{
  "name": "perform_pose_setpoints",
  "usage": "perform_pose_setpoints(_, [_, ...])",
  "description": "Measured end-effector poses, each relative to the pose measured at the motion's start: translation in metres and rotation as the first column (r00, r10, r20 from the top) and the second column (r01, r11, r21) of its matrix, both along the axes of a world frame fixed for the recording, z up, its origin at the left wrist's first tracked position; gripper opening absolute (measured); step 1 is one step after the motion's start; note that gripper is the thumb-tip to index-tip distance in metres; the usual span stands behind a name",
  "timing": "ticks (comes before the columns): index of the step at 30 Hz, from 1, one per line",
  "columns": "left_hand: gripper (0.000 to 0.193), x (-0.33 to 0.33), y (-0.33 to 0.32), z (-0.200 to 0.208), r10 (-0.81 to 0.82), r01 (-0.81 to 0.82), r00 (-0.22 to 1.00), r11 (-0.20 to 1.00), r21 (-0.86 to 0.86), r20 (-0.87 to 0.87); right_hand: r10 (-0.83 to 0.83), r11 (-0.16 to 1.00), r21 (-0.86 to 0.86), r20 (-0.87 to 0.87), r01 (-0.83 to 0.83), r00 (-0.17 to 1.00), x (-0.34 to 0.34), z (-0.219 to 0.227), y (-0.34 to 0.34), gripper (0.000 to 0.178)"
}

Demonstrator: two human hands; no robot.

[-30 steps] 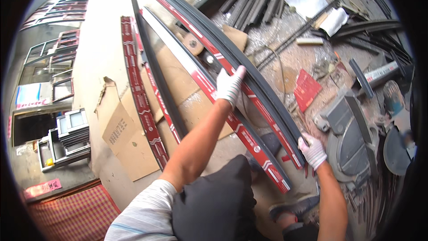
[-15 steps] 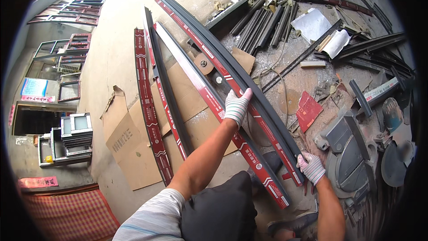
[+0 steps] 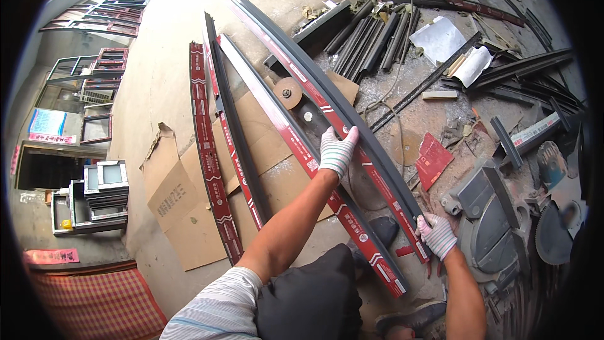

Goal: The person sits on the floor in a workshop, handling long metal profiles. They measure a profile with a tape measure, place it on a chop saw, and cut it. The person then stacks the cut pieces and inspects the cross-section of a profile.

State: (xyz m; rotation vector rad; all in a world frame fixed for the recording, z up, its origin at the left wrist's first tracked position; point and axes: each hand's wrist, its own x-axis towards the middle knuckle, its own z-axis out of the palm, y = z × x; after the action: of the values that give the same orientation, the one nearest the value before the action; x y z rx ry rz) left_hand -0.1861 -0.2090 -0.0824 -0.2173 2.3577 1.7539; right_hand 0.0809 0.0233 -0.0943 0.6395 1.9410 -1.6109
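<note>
Both hands wear white striped knit gloves and hold one long dark grey metal profile (image 3: 375,151) with red film along its side. My left hand (image 3: 338,151) is closed around it near mid-length, thumb up on its edge. At the near end, my right hand (image 3: 436,235) grips it with bent fingers. The profile slants from far left to near right. Beside it on the left lies another profile (image 3: 368,239) with red film and a pale far section. Farther left are a dark red-filmed profile (image 3: 236,113) and a red strip (image 3: 206,132).
Cardboard sheets (image 3: 182,214) lie beneath the profiles. A round brown disc (image 3: 287,93) sits between two profiles. Grey cutting machinery (image 3: 487,214) with a toothed blade (image 3: 557,230) stands at right. Dark offcuts (image 3: 371,38) are piled beyond, and a cable (image 3: 401,119) crosses the dusty floor.
The held profile has rolled a little, showing a broader grey face, and its far end has shifted slightly right. Both hands keep nearly the same places on it.
</note>
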Motion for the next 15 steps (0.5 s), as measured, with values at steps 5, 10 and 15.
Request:
perform_pose_setpoints(5, [0.057, -0.002, -0.004, -0.010, -0.029, 0.027, 0.999, 0.997, -0.074, -0.023, -0.070, 0.994, -0.075, 0.081, 0.076, 0.994, 0.002, 0.019, 0.003, 0.040])
perform_pose_setpoints(10, [0.073, -0.001, -0.004, -0.009, -0.048, -0.119, 0.904, 0.926, -0.359, -0.424, -0.107, 0.963, -0.236, 0.109, 0.130, 0.988, 0.002, 0.046, 0.003, 0.038])
perform_pose_setpoints(15, [0.083, -0.007, 0.001, 0.028, -0.347, -0.142, 0.664, 0.811, -0.567, -0.663, -0.063, 0.912, -0.391, 0.168, 0.125, 0.984, 0.003, 0.080, 0.006, 0.053])
